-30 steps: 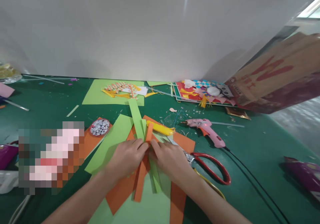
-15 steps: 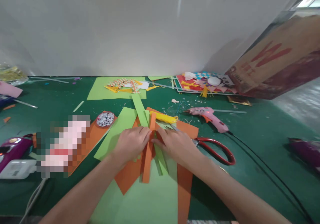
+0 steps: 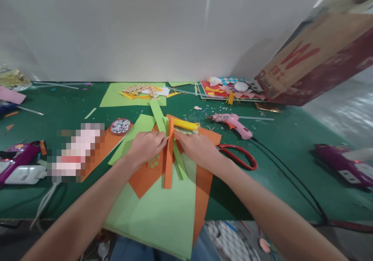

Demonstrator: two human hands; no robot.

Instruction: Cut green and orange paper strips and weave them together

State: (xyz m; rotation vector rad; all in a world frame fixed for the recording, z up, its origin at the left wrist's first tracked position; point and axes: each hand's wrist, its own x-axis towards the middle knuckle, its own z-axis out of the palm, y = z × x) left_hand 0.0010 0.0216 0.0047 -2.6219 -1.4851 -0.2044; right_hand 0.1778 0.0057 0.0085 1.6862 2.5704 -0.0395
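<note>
**Pinching an orange strip between both hands near the front edge**

The orange strip (image 3: 168,166) is held close to its far end. Its long axis runs from the front edge of the surface (image 3: 291,167) almost straight toward the back edge. The left hand (image 3: 147,146) is closed on it from the left, fingertips pinched together. The right hand (image 3: 196,147) is closed on it from the right at the same spot, fingers drawn together, so both hands are equally near and touching it.

A green strip (image 3: 180,166) is laid just beside it, slanting rightward, and a longer green strip (image 3: 157,115) is stretched beyond the fingertips toward the back edge. All are carried on an orange sheet (image 3: 204,179) and a light green sheet (image 3: 157,214) that overhangs the front edge.

A round dish (image 3: 120,126) filled with googly eyes is set left of the left hand. A cardboard box (image 3: 314,59) is tilted at the back right corner, its contents hidden. Red scissors (image 3: 239,159) are laid just right of the right hand.
</note>
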